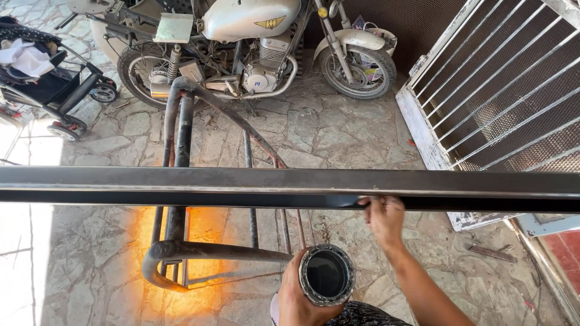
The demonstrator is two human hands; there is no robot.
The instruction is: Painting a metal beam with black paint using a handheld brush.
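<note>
Right hand (385, 218) is up at the near underside edge of the long dark steel bar (290, 188), fingers curled against it and touching the lower lip; thumb not visible, so cannot tell whether it grips the bar or only rests on it. Left hand (297, 297) is wrapped closed round a short cylinder (327, 274) w/ a dark open end and a ragged pale rim, held upright close to the body, well below the bar and apart from it.

Bar position: lies horizontal across the whole view, supported approx. at mid-left by a rusty tube stand (179, 181) that runs under it. Bar surface looks dark and even along its length; no visible difference between the stretch left of the right hand and the stretch right of it, so progress cannot be read off the metal itself. Judgement: work is at the bar's near edge, right of centre; cylinder not yet applied to anything.

Surroundings: stone-flag floor (338, 139), motorcycle (254, 42) parked beyond, white barred gate (501, 90) leaning at right, pushchair (42, 72) at far left. Orange glare on the floor by the stand base.
</note>
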